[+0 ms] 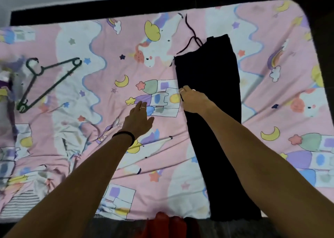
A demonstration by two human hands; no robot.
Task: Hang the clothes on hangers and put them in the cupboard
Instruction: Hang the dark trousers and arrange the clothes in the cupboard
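Observation:
A pair of black trousers lies folded lengthwise on the bed, waistband and drawstring at the far end, hems at the near edge. My right hand pinches the trousers' left edge about a third of the way down. My left hand hovers flat over the sheet just left of the trousers, fingers apart, holding nothing. A dark green hanger lies on the sheet at the far left, well away from both hands.
The bed is covered by a pink cartoon-print sheet. A crumpled pale garment lies at the left edge by the hanger. A striped cloth shows at the lower left. Something red sits below the bed's near edge.

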